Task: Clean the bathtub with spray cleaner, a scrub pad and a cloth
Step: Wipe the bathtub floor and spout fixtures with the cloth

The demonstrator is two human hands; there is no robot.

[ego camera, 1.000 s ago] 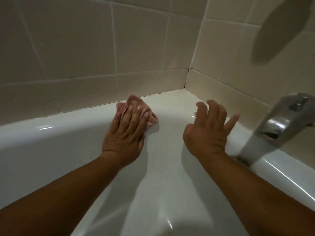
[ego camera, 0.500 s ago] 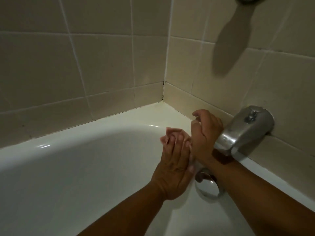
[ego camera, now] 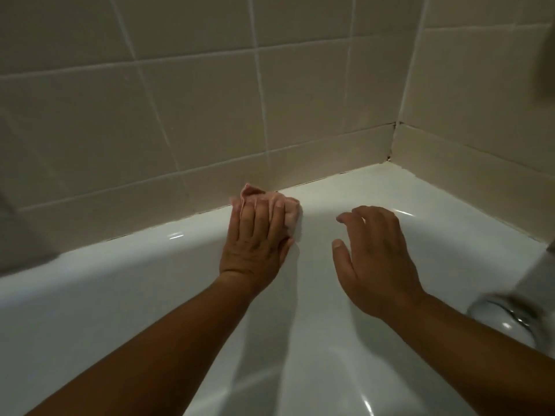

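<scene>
A pink cloth (ego camera: 289, 210) lies bunched on the far rim of the white bathtub (ego camera: 120, 265), just below the tiled wall. My left hand (ego camera: 255, 241) presses flat on the cloth with straight fingers, covering most of it. My right hand (ego camera: 375, 259) hovers or rests against the tub's inner wall to the right, fingers spread and loosely bent, holding nothing. No spray bottle or scrub pad is in view.
Beige wall tiles (ego camera: 195, 115) run behind the tub and meet in a corner (ego camera: 393, 142) at the right. A chrome overflow plate (ego camera: 510, 313) sits on the tub's end wall at the right edge, blurred.
My left hand has carried the cloth from beside the spout back left onto the far rim. My right hand has left the spout and now sits open beside it.
</scene>
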